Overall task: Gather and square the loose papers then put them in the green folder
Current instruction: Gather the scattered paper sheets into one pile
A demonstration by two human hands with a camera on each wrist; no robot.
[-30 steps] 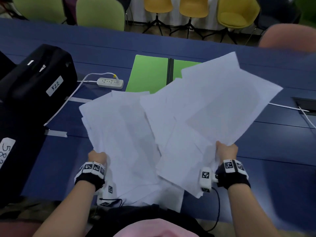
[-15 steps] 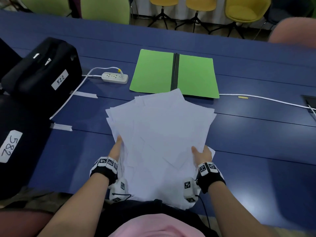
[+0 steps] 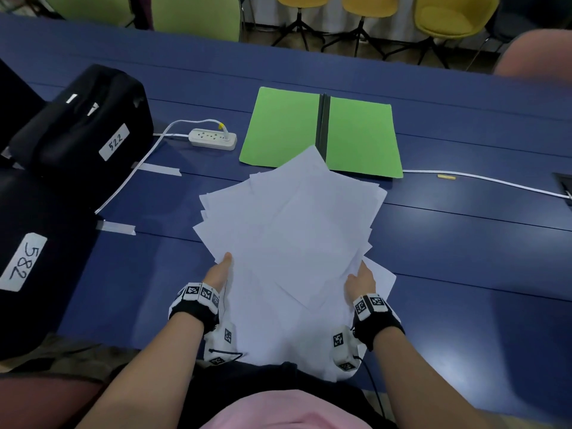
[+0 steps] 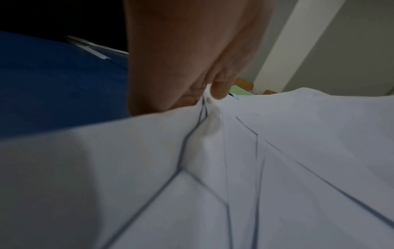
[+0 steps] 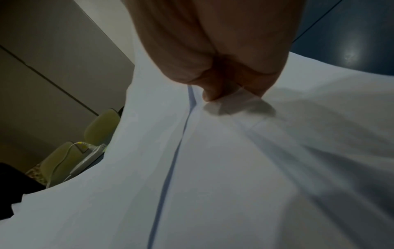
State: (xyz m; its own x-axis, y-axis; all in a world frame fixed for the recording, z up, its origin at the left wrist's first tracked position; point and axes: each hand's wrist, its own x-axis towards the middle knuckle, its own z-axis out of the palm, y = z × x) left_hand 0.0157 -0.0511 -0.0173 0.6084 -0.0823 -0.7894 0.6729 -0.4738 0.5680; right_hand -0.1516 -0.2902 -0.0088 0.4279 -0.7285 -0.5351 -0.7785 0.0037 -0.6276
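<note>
Just in front of the open green folder (image 3: 288, 128): papers gathered, not yet squared.

Both hands pinch the fanned papers (image 3: 291, 243), the left hand (image 3: 220, 271) clamped on the stack's left edge and the right hand (image 3: 360, 279) on its right edge, thumbs on top. Sheets lie at crossed angles, corners sticking out, and the far corner overlaps the folder's near edge. Gathering looks done; left are tapping the edges flush and laying the stack inside the folder.

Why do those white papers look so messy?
The loose white paper sheets are fanned crookedly, corners poking out everywhere, not squared. One corner overlaps the open green folder. Both hands, left and right, hold them.
</note>
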